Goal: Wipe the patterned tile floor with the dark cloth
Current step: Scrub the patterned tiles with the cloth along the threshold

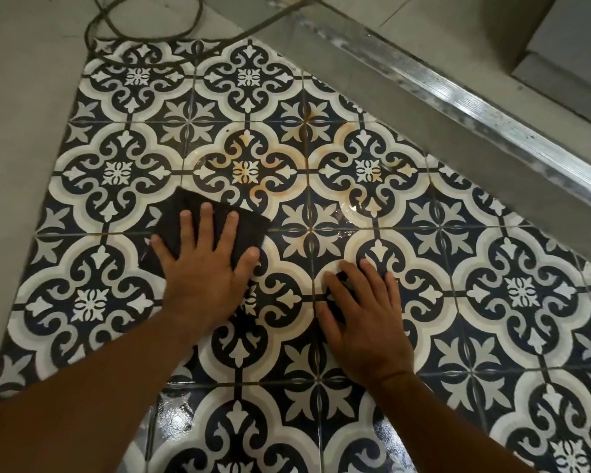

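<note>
So the patterned tile floor fills most of the view, with orange-ish stains and a wet glossy patch around the middle tiles, plain grey floor to the left and a metal threshold strip running along the upper right. Left hand is spread flat, fingers open, pressing down the dark cloth rather than clutching it, while the right hand rests open on bare tile just beside. Cloth looks thin, soft and floppy, so I'd guess palm pressure in its middle beats pinching an edge.

Home interior, patterned tile floor, plain grey floor alongside, aluminium door track, loose cable
</note>
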A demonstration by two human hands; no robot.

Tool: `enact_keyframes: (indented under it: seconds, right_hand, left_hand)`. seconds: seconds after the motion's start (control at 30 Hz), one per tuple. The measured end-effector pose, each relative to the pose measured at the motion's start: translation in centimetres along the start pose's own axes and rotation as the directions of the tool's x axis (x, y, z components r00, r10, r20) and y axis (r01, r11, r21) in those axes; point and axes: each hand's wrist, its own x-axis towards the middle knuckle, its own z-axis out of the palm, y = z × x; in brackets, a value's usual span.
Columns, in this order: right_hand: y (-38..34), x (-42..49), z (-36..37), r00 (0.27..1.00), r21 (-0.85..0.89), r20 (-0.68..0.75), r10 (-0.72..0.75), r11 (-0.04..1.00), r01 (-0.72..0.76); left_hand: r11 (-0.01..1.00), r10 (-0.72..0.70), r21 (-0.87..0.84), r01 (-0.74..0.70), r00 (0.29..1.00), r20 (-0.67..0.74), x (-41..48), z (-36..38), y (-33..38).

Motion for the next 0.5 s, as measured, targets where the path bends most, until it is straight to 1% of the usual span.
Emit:
enact_keyframes:
  seconds: [0.03,0.1,0.17,0.23,0.3,0.43,0.5]
  right_hand:
    - [0.1,0.0,0.0,1.0,0.0,0.002,0.0,1.0,0.0]
    - [0.1,0.0,0.0,1.0,0.005,-0.001,0.001,1.0,-0.001]
    - [0.1,0.0,0.0,1.0,0.029,-0.02,-0.003,1.0,0.004]
    - [0.1,-0.1,0.0,0.998,0.084,-0.065,0.006,0.996,0.0]
    - [0.0,-0.2,0.0,0.994,0.146,-0.106,0.02,0.989,-0.004]
    - [0.0,-0.2,-0.1,0.986,0.24,-0.16,0.052,0.971,-0.012]
    - [0.0,-0.3,-0.1,0.981,0.294,-0.177,0.076,0.956,-0.021]
  left_hand:
    - [0.999,0.034,0.001,-0.034,0.999,-0.013,-0.6,0.3,1.3]
    - [0.989,0.148,0.002,-0.148,0.989,-0.023,-2.3,1.0,3.0]
    - [0.97,0.242,0.006,-0.242,0.97,-0.011,-3.4,1.3,3.1]
    - [0.955,0.296,0.027,-0.295,0.955,-0.005,-2.9,1.2,2.3]
    - [0.957,0.287,0.048,-0.287,0.958,-0.002,-1.2,0.7,2.3]
    - [0.981,0.191,0.021,-0.191,0.981,-0.011,0.6,0.6,5.8]
    - [0.976,0.217,0.023,-0.217,0.976,-0.011,0.1,1.0,7.5]
